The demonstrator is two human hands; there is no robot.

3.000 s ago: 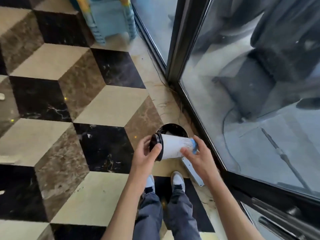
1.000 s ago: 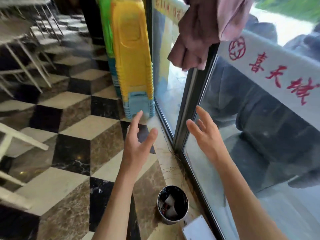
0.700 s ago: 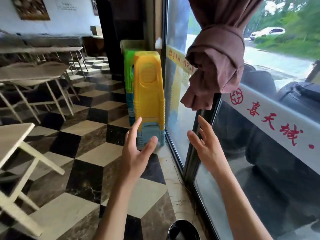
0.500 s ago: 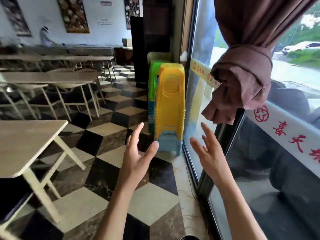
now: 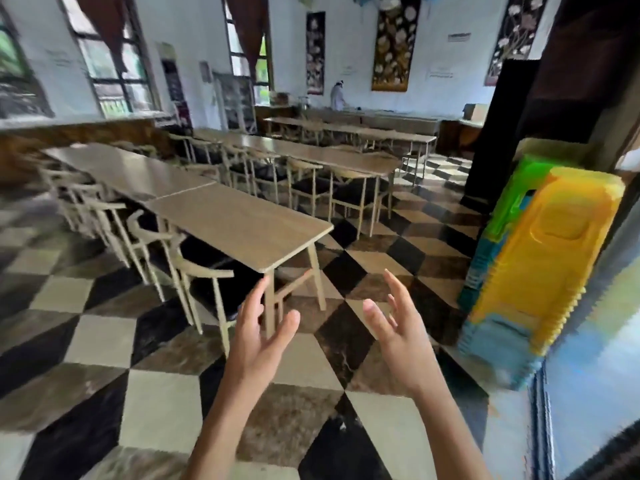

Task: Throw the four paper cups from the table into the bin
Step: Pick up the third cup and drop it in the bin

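Observation:
My left hand and my right hand are both raised in front of me, palms facing each other, fingers spread, holding nothing. Straight ahead stands a long wooden table with a bare top; no paper cup shows on it. The bin is out of view. No cup is visible anywhere in the head view.
Wooden chairs are tucked along the table's left side. More tables fill the room behind. A stack of yellow, green and blue plastic stools stands at the right by the glass. A person stands at the far counter. Checkered floor lies below.
The view has swung up and left from the bin by the window to the dining room. The cup held over the bin is gone from my hands, which stay raised and apart.

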